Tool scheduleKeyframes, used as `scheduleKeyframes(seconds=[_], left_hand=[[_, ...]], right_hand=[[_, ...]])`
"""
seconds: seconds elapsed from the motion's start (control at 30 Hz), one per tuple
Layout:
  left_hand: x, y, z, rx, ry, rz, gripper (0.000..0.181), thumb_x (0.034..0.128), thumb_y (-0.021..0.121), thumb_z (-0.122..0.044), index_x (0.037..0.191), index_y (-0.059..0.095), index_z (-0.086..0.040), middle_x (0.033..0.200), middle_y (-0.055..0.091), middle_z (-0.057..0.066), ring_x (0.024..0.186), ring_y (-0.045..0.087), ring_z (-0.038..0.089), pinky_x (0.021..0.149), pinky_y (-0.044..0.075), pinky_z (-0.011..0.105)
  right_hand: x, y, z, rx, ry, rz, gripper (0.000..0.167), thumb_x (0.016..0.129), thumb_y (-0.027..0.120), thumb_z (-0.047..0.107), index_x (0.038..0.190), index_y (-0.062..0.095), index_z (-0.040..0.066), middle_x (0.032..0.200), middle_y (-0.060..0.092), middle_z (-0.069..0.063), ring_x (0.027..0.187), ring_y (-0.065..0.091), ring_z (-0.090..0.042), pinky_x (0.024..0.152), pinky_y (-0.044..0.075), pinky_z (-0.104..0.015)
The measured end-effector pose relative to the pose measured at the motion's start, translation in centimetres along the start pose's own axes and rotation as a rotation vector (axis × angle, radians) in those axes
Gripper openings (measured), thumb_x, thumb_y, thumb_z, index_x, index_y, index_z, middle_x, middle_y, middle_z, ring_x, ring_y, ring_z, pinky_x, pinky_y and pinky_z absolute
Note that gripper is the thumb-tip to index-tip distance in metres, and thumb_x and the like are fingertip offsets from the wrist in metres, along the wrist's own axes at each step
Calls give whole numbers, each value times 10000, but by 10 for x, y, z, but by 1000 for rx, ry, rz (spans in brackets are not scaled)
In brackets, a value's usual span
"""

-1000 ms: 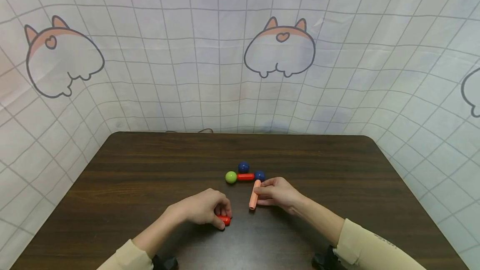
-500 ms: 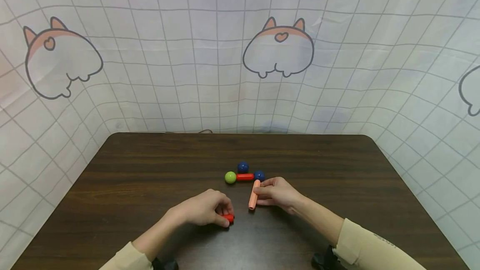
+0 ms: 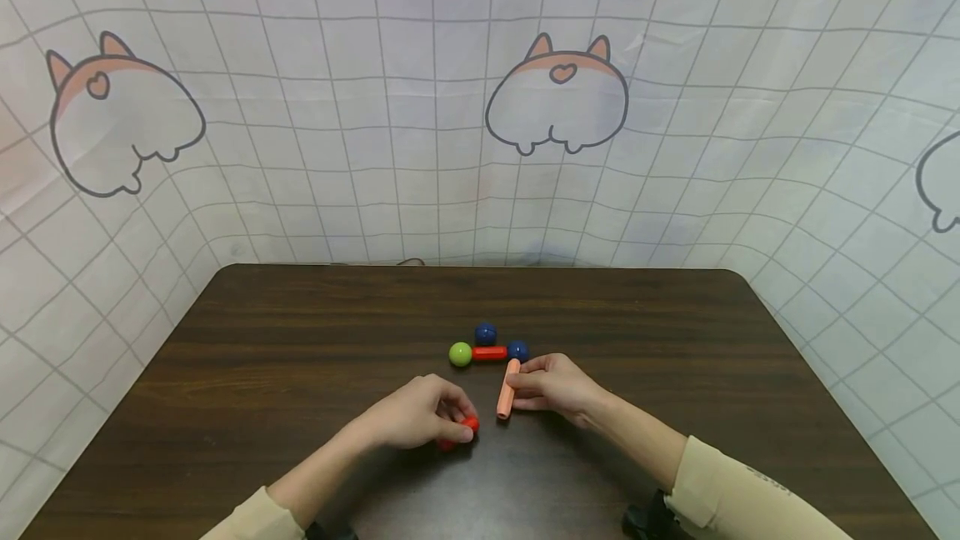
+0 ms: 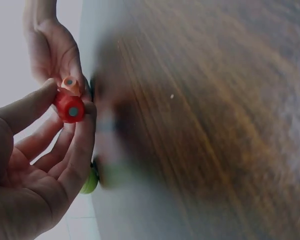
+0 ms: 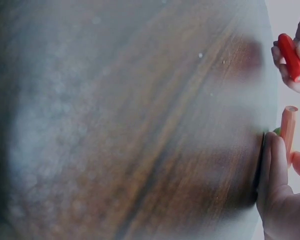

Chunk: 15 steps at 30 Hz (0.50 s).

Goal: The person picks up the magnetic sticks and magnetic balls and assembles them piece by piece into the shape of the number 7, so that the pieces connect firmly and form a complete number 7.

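Observation:
My left hand pinches a short red magnetic rod between thumb and fingers, above the near middle of the table. In the left wrist view a grey disc shows in the end of that red rod. To the right, my right hand pinches a salmon-coloured magnetic rod, its near end slanting left. Just beyond this rod's far end sits a dark blue ball; whether they touch I cannot tell. A second red rod lies between that ball and a green ball.
Another dark blue ball rests just behind the lying red rod. The dark wooden table extends to both sides. A white gridded cloth with cartoon drawings hangs behind and around it.
My left hand has shifted slightly to the right, and its red rod has turned so that its right end points up and away. My right hand and the salmon-coloured rod have hardly moved.

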<state>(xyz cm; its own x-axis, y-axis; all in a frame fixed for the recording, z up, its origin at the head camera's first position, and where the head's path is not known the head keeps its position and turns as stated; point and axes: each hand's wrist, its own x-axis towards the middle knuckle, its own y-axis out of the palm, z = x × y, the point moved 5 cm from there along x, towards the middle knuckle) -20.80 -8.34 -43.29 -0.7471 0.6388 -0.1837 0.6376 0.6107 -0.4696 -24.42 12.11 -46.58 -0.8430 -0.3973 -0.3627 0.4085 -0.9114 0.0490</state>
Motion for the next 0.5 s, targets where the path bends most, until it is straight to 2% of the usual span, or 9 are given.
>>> scheduleKeyframes(seconds=[0.5], left_hand=[[3, 14, 7, -343, -101, 25, 196, 967, 735, -97, 1109, 717, 38, 899, 691, 65, 717, 664, 165, 669, 601, 357]], right_hand=[[0, 0, 0, 15, 7, -3, 342, 1003, 653, 49, 1230, 577, -195, 1009, 699, -169, 890, 723, -190, 827, 579, -336]])
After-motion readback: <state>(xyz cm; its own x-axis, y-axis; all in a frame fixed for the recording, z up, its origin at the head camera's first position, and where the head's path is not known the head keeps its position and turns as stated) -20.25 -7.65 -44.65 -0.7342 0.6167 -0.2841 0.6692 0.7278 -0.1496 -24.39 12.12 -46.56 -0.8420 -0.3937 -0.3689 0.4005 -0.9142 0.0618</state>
